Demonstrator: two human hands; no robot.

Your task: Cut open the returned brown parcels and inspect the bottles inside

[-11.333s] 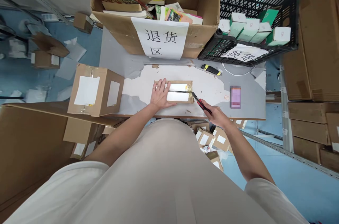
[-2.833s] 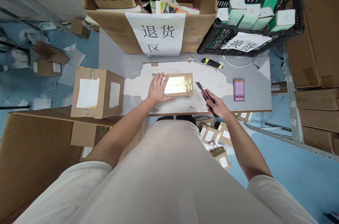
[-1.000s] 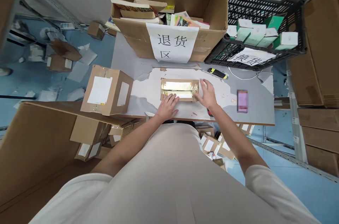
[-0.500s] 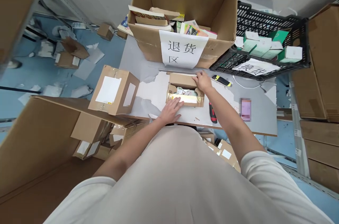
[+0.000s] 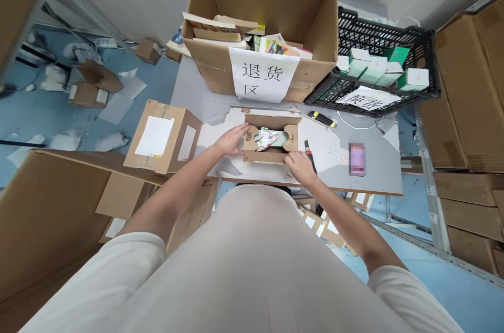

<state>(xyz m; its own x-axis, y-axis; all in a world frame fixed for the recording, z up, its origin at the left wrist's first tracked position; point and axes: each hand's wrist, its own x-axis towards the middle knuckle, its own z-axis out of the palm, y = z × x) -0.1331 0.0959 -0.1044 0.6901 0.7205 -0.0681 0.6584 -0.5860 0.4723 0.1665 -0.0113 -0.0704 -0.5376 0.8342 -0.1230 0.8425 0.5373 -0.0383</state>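
Note:
A small cardboard box [image 5: 263, 156] lies with its top flaps folded back on the worktable, near the front edge. Inside it is a crumpled plastic wrapping with print [image 5: 268, 138], over something pale green that is partly hidden. My left hand [image 5: 232, 139] grips the box's left end, fingers toward the back corner and thumb toward the front. At the front right corner, my right hand [image 5: 300, 166] has its fingers closed on the front flap. Right beside that hand lies a red and black utility knife [image 5: 309, 153], partly covered by it.
Behind stands a large carton [image 5: 212, 68] of books with a paper sign. A black crate [image 5: 431, 73] holds green-white boxes. A taped carton [image 5: 173, 136] sits left; a yellow-black cutter [image 5: 322, 118] and a blurred pink item [image 5: 357, 159] lie right. A big open carton [image 5: 59, 207] is lower left.
My left hand has moved from the box's front to its left end. My right hand came from the back flap to the front flap, which is now folded outward, showing more of the contents.

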